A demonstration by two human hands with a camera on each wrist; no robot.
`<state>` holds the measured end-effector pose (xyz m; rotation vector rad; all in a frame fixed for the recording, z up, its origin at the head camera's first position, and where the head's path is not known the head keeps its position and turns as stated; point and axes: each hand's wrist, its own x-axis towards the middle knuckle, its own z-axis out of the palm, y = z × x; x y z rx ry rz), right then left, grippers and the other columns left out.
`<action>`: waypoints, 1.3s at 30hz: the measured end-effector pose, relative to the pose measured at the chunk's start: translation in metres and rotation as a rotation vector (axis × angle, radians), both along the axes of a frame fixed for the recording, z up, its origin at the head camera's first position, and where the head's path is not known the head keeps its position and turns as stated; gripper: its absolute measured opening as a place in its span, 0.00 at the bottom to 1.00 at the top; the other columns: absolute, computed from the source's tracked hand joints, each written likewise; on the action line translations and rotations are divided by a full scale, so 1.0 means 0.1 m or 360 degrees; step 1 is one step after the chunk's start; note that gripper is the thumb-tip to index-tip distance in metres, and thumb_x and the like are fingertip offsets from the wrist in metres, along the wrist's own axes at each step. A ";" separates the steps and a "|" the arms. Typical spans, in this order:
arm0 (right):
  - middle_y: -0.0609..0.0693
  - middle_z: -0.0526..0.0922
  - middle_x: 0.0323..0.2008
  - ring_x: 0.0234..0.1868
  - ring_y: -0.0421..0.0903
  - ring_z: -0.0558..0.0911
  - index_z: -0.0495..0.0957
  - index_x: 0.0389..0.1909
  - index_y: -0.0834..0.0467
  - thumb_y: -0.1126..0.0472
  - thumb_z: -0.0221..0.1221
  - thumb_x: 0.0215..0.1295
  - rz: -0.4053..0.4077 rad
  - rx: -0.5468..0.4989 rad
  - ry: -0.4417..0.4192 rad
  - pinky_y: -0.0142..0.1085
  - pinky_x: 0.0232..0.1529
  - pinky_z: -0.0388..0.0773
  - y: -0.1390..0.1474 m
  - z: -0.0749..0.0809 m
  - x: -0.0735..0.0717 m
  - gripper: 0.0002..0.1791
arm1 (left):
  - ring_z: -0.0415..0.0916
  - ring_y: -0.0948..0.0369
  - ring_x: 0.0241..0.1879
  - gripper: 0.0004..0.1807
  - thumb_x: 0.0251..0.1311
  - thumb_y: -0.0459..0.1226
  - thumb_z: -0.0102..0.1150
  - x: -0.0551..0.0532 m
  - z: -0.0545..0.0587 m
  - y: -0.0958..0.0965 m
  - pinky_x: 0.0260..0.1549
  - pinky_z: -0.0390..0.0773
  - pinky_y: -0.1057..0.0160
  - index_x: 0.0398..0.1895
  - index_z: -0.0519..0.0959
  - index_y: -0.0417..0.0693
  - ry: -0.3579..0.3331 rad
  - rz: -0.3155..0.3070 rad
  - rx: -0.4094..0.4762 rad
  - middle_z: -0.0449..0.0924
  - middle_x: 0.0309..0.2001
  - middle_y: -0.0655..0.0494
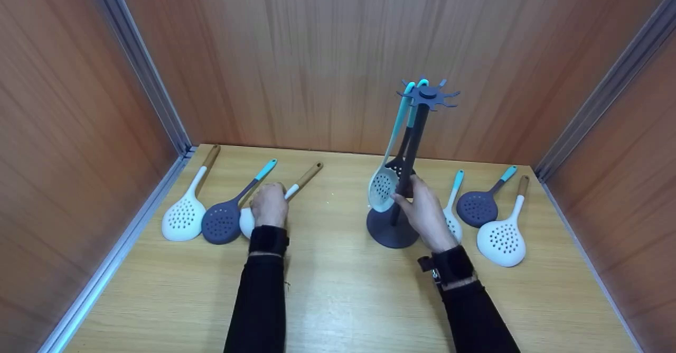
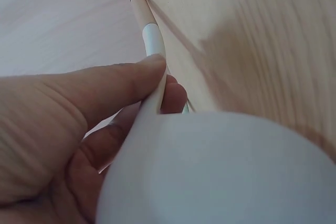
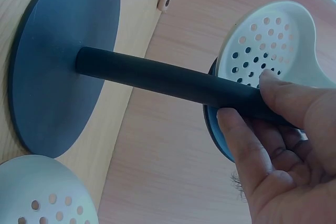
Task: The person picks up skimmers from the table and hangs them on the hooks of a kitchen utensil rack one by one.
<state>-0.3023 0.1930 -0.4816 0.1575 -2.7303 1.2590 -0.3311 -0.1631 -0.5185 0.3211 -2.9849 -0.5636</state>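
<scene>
- Clock directions are read in the head view, with twelve at the far wall.
- The white ladle (image 1: pixel 246 223) is found at about ten o'clock from the base of the dark stand (image 1: pixel 420 131); its wood-ended handle is pointed toward two o'clock.
- The ladle is judged to be light and stiff, and its smooth neck perhaps a little slippery. It is best taken by the neck or the wooden end, as the broad bowl would turn easily.
- The neck is pinched between thumb and fingers by the left hand (image 1: pixel 270 205), with the bowl toward the wrist. Whether the ladle is fully clear of the table (image 1: pixel 327 289) cannot be told.
- The stand is judged rigid but top-heavy; the post is best held midway or lower, with the round base kept flat.
- The post is gripped by the right hand (image 1: pixel 426 213), thumb and forefinger set on opposite sides, the other fingers bent.
- Close by the post, toward nine o'clock, a pale skimmer (image 1: pixel 383 188) is hung, with a dark utensil (image 1: pixel 405 144) behind it; both might swing if the post were jolted.
- The left forearm is brought in from seven o'clock, the right from five.
</scene>
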 end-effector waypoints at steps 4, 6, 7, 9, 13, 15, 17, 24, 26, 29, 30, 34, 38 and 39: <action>0.64 0.91 0.62 0.69 0.64 0.91 0.82 0.63 0.62 0.63 0.70 0.85 0.0000 0.0007 0.0010 0.61 0.71 0.90 0.00 0.00 0.00 0.14 | 0.94 0.35 0.55 0.13 0.77 0.25 0.67 0.00 0.00 0.00 0.54 0.94 0.34 0.57 0.94 0.40 0.0031 -0.0010 -0.0006 0.94 0.56 0.33; 0.64 0.91 0.62 0.68 0.63 0.91 0.82 0.63 0.62 0.63 0.70 0.85 0.0001 0.0012 0.0014 0.61 0.71 0.90 0.00 -0.01 -0.01 0.14 | 0.94 0.35 0.54 0.13 0.76 0.25 0.67 0.01 0.00 0.00 0.53 0.94 0.34 0.56 0.94 0.40 0.0053 -0.0013 0.0001 0.95 0.55 0.33; 0.63 0.91 0.62 0.68 0.63 0.91 0.82 0.63 0.61 0.63 0.71 0.85 -0.0002 0.0008 0.0010 0.60 0.72 0.90 0.00 -0.01 -0.01 0.14 | 0.94 0.35 0.54 0.12 0.76 0.25 0.67 0.01 0.00 0.00 0.53 0.94 0.34 0.55 0.94 0.40 0.0062 -0.0015 0.0007 0.95 0.55 0.33; 0.63 0.92 0.62 0.69 0.63 0.91 0.82 0.63 0.61 0.63 0.70 0.85 0.0000 0.0000 0.0004 0.61 0.72 0.90 0.00 0.00 -0.01 0.14 | 0.94 0.35 0.54 0.12 0.76 0.25 0.67 0.02 0.00 0.00 0.53 0.94 0.34 0.55 0.94 0.40 0.0073 -0.0019 0.0020 0.95 0.54 0.34; 0.63 0.92 0.62 0.69 0.63 0.91 0.82 0.63 0.61 0.63 0.70 0.85 0.0004 -0.0012 -0.0004 0.61 0.72 0.89 0.00 0.00 0.00 0.14 | 0.94 0.35 0.53 0.12 0.75 0.25 0.67 0.03 0.01 0.02 0.53 0.94 0.34 0.55 0.94 0.39 0.0100 -0.0033 0.0040 0.95 0.53 0.34; 0.63 0.91 0.62 0.69 0.63 0.91 0.81 0.62 0.61 0.63 0.70 0.85 0.0007 -0.0008 -0.0001 0.62 0.72 0.89 0.00 0.00 0.00 0.13 | 0.95 0.35 0.52 0.12 0.75 0.24 0.66 0.04 0.01 0.02 0.52 0.94 0.34 0.54 0.94 0.38 0.0134 -0.0039 0.0052 0.95 0.53 0.33; 0.64 0.91 0.62 0.68 0.64 0.91 0.81 0.62 0.61 0.63 0.70 0.86 0.0010 -0.0003 0.0003 0.63 0.72 0.89 0.00 0.00 0.00 0.13 | 0.95 0.34 0.51 0.13 0.75 0.23 0.65 0.04 0.01 0.03 0.50 0.94 0.33 0.54 0.95 0.38 0.0175 -0.0045 0.0065 0.95 0.52 0.33; 0.64 0.91 0.62 0.69 0.64 0.90 0.81 0.62 0.61 0.62 0.70 0.86 0.0005 -0.0003 -0.0012 0.63 0.72 0.89 0.00 0.01 0.01 0.13 | 0.95 0.35 0.51 0.14 0.75 0.24 0.65 0.04 0.04 0.04 0.50 0.94 0.34 0.55 0.95 0.39 0.0247 -0.0079 0.0080 0.96 0.53 0.34; 0.63 0.91 0.62 0.69 0.64 0.90 0.81 0.62 0.61 0.62 0.70 0.85 -0.0001 -0.0004 -0.0021 0.63 0.72 0.89 -0.01 0.01 0.00 0.13 | 0.95 0.35 0.52 0.15 0.76 0.24 0.64 0.04 0.06 0.05 0.51 0.94 0.34 0.56 0.95 0.40 0.0241 -0.0086 0.0080 0.96 0.54 0.34; 0.63 0.91 0.62 0.69 0.63 0.90 0.81 0.62 0.60 0.62 0.70 0.85 -0.0006 -0.0007 -0.0033 0.62 0.72 0.89 -0.01 0.01 0.00 0.13 | 0.95 0.36 0.54 0.16 0.78 0.24 0.63 0.04 0.08 0.05 0.52 0.94 0.34 0.58 0.95 0.40 0.0227 -0.0095 0.0081 0.96 0.55 0.34; 0.63 0.90 0.63 0.70 0.63 0.90 0.81 0.62 0.60 0.62 0.70 0.86 -0.0006 -0.0007 -0.0036 0.62 0.72 0.89 -0.01 0.01 0.00 0.13 | 0.95 0.36 0.54 0.16 0.78 0.24 0.63 0.04 0.09 0.06 0.52 0.94 0.34 0.58 0.95 0.40 0.0229 -0.0099 0.0080 0.96 0.55 0.34; 0.63 0.90 0.63 0.70 0.63 0.90 0.81 0.63 0.60 0.62 0.70 0.86 -0.0007 -0.0008 -0.0044 0.62 0.72 0.89 -0.01 0.01 0.00 0.13 | 0.94 0.36 0.54 0.15 0.77 0.24 0.64 0.05 0.11 0.06 0.52 0.94 0.34 0.59 0.94 0.39 0.0250 -0.0103 0.0102 0.95 0.55 0.33; 0.63 0.90 0.64 0.71 0.63 0.89 0.81 0.63 0.60 0.62 0.69 0.86 -0.0006 -0.0021 -0.0057 0.62 0.73 0.89 -0.01 0.01 0.00 0.13 | 0.95 0.35 0.53 0.15 0.76 0.24 0.66 0.05 0.12 0.07 0.51 0.94 0.33 0.59 0.94 0.39 0.0286 -0.0109 0.0110 0.95 0.54 0.32; 0.63 0.90 0.64 0.71 0.63 0.89 0.81 0.63 0.60 0.62 0.69 0.86 -0.0006 -0.0025 -0.0063 0.62 0.73 0.88 -0.01 0.01 0.00 0.13 | 0.95 0.35 0.53 0.14 0.76 0.24 0.67 0.05 0.12 0.07 0.51 0.94 0.33 0.58 0.94 0.39 0.0289 -0.0109 0.0111 0.95 0.53 0.32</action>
